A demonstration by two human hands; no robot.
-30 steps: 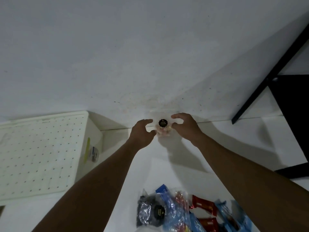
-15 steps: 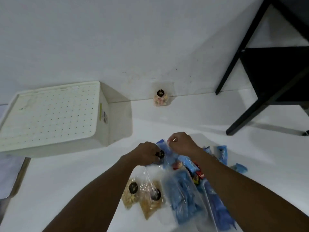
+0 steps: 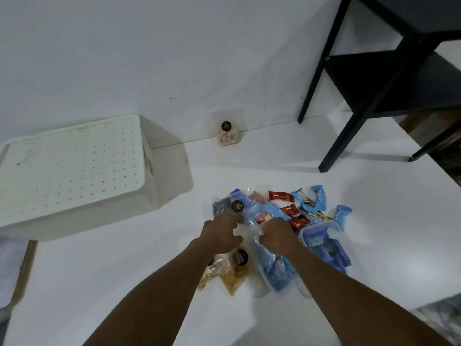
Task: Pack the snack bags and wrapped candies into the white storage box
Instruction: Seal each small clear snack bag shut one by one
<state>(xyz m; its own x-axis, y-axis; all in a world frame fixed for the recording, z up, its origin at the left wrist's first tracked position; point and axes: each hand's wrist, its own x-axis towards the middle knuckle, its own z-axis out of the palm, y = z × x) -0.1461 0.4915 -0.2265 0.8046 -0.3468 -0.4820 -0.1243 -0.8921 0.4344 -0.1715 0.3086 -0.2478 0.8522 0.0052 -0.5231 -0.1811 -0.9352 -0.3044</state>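
Both hands, left hand (image 3: 222, 234) and right hand (image 3: 277, 236), pinch the clear bag (image 3: 252, 221) amid the snack pile, with the white storage box (image 3: 72, 171) lying upturned, left of the left hand.

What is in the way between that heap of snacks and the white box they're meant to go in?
Nothing lies on the bare floor between the snack pile and the white storage box. The snag is the box itself: it appears to sit upside down, its perforated base facing up, so no opening shows. It would probably need turning over first.
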